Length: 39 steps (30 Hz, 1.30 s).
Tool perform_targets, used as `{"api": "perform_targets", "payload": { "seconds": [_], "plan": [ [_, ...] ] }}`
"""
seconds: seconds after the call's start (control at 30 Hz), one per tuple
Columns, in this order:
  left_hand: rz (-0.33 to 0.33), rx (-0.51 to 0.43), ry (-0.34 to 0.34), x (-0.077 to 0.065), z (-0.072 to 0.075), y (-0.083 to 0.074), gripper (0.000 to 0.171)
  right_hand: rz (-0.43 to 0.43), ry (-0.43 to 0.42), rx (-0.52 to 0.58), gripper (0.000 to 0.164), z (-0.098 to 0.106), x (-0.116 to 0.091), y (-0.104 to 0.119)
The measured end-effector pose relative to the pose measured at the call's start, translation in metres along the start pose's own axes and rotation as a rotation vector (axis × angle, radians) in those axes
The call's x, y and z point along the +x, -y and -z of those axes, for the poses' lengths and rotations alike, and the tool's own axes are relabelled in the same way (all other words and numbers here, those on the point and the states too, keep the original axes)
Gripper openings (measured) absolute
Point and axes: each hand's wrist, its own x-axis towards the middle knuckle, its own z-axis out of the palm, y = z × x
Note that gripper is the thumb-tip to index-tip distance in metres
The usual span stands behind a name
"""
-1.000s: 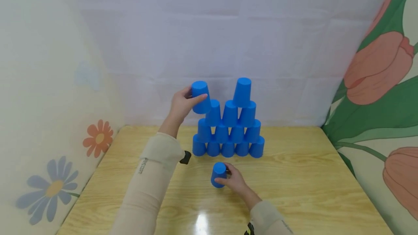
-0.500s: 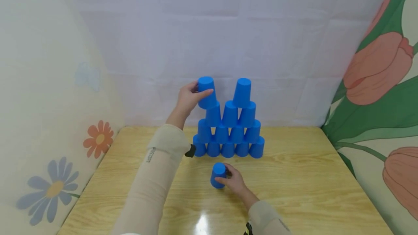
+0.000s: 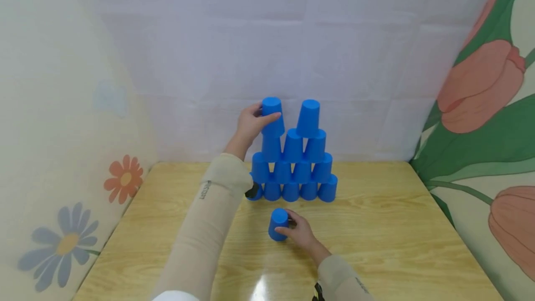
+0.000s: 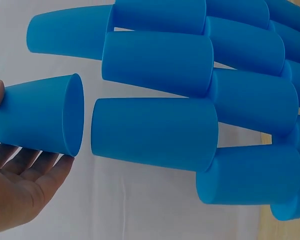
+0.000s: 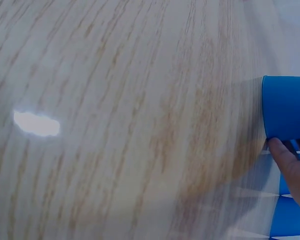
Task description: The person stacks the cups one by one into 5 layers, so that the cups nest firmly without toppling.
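Observation:
My left hand (image 3: 247, 127) holds an upside-down blue plastic cup (image 3: 272, 105), thumb on its near side. This cup hangs over the left end of a stack of upside-down blue cups (image 3: 293, 147). In the left wrist view, a narrow gap shows between the held cup's rim (image 4: 74, 115) and the base of the cup below (image 4: 155, 132). Another cup (image 3: 308, 120) stands atop the stack's right side. In front of the stack, my right hand (image 3: 302, 232) grips a second upside-down cup (image 3: 277, 227), which stands on the table; the right wrist view shows its rim at the wood.
The stack stands towards the back of a wood-grain table (image 3: 376, 245). Behind it hangs a white cloth (image 3: 267, 50). Flower-patterned panels flank the table, with an orange flower (image 3: 124, 179) on the left and tulips (image 3: 480, 87) on the right.
My left hand has carried its cup to the right and slightly up, from beside the stack to over the left cup of the upper row. My right hand stays on its cup.

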Motion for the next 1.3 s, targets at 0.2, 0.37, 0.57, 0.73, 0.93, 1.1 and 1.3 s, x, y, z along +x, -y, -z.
{"api": "perform_targets", "payload": {
  "seconds": [0.2, 0.37, 0.57, 0.73, 0.93, 1.1, 1.3],
  "plan": [
    [0.036, -0.007, 0.047, 0.009, -0.011, 0.007, 0.075, 0.010, 0.005, -0.010, 0.057, -0.002, 0.005, -0.013],
    [0.098, -0.014, 0.095, -0.089, 0.022, -0.117, 0.073, 0.016, 0.013, -0.009, 0.054, -0.002, 0.003, -0.008],
    [0.097, -0.030, 0.125, -0.114, 0.030, -0.147, 0.070, 0.030, 0.011, 0.007, 0.051, -0.001, -0.004, 0.006],
    [0.083, -0.041, 0.130, -0.111, 0.026, -0.144, 0.068, 0.024, 0.003, -0.013, 0.054, -0.001, 0.002, -0.007],
    [0.094, -0.041, 0.110, -0.109, 0.023, -0.144, 0.067, 0.031, -0.009, -0.013, 0.056, -0.003, 0.005, -0.015],
    [0.101, -0.038, 0.108, -0.109, 0.021, -0.145, 0.068, 0.028, -0.012, -0.006, 0.052, -0.002, 0.001, -0.006],
    [0.083, -0.040, 0.129, -0.107, 0.020, -0.143, 0.067, 0.038, -0.019, 0.002, 0.049, -0.001, -0.009, 0.015]
  ]
}}
